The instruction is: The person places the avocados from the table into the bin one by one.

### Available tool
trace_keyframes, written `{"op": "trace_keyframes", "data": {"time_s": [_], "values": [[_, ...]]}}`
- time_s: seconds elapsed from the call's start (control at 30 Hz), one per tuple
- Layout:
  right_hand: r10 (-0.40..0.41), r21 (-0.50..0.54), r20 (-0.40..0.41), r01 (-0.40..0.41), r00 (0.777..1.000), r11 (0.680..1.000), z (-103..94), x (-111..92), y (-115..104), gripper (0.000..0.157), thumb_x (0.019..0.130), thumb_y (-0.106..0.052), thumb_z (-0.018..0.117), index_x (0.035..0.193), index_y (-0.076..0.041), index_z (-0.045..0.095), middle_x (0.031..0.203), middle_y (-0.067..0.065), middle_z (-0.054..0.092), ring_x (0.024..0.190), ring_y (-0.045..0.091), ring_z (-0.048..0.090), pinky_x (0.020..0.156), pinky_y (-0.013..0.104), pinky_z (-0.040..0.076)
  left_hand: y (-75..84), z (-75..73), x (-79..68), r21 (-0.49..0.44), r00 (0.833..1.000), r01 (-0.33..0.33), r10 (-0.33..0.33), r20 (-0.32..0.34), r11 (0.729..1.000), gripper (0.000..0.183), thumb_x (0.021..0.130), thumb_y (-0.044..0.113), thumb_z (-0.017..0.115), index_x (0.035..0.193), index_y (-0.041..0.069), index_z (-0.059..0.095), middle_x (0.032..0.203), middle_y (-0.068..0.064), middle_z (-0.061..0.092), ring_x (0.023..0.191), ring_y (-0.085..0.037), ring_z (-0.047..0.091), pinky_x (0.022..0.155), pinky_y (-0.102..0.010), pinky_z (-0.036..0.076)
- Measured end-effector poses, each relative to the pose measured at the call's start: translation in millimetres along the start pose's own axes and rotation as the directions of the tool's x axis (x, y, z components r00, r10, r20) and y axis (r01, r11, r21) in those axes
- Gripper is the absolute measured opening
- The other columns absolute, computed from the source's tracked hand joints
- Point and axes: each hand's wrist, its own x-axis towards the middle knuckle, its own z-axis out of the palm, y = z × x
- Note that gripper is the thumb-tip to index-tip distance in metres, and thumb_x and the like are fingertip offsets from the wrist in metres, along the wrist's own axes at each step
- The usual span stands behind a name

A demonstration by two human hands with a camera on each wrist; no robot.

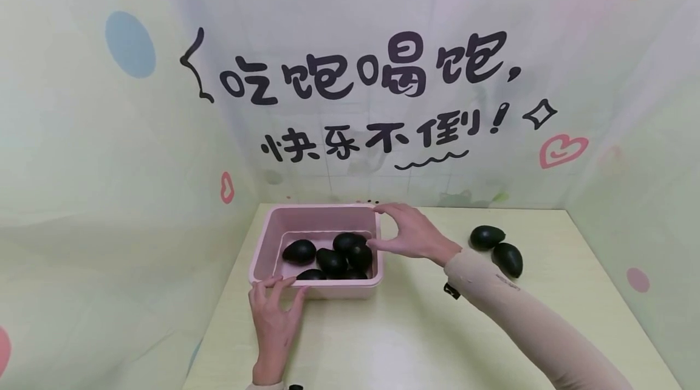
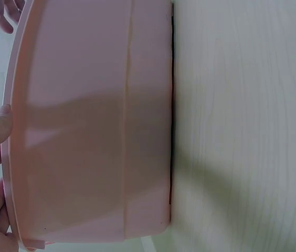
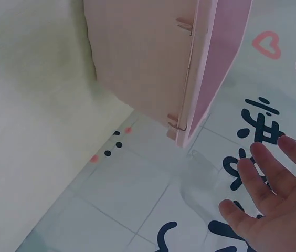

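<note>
A pink plastic bin [image 1: 316,293] stands on the table with several dark, pear-shaped avocados [image 1: 299,252] inside, most of them toward its right half. My left hand [image 1: 276,311] grips the rim at the near left corner; in the left wrist view the thumb [image 2: 1,125] lies on the rim's edge. Over the bin's right rim, my right hand [image 1: 412,233] spreads its fingers and thumb apart and holds nothing. In the right wrist view those fingers [image 3: 274,184] look apart from the bin. The near wall hides part of the front avocados.
Two more avocados [image 1: 487,237] lie close together on the table [image 1: 415,335], right of the bin and beyond the right forearm. A printed cloth backdrop [image 1: 350,13] with dark lettering closes off the back and both sides. The bin stands near the back wall.
</note>
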Motion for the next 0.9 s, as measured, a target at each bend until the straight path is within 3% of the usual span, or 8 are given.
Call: {"op": "trace_keyframes", "data": {"time_s": [0.4,0.7,0.9], "values": [[0.002,0.030,-0.111,0.001,0.994,1.000,1.4,-15.7,24.0,0.073,0.089,-0.047,0.081,0.148,-0.009,0.060,0.148,0.011,0.065,0.139,0.034,0.060,0.114,0.056,0.049,-0.3,0.3,-2.1,0.025,1.000,0.014,-0.014,0.004,1.000,0.033,0.073,0.013,0.096,0.099,0.004,0.077,0.111,-0.023,0.064,0.105,-0.042,0.052,0.092,-0.048,0.038],[0.047,0.061,-0.136,-0.039,0.990,0.997,8.3,-26.7,38.8,0.085,0.089,-0.046,0.082,0.158,-0.009,0.049,0.148,0.014,0.064,0.136,0.034,0.061,0.111,0.057,0.051,-0.8,0.2,-1.1,0.004,1.000,0.002,-0.002,0.000,1.000,0.032,0.073,0.012,0.095,0.099,0.005,0.077,0.111,-0.023,0.064,0.105,-0.043,0.053,0.095,-0.054,0.039],[0.062,0.057,-0.140,-0.054,0.988,0.997,13.8,-31.6,45.3,0.084,0.090,-0.047,0.082,0.157,-0.007,0.050,0.148,0.014,0.064,0.136,0.035,0.061,0.113,0.057,0.050,-2.2,0.4,-0.4,0.007,1.000,-0.001,0.001,0.000,1.000,0.033,0.073,0.013,0.095,0.099,0.004,0.077,0.111,-0.023,0.064,0.105,-0.044,0.052,0.099,-0.061,0.040]]}}
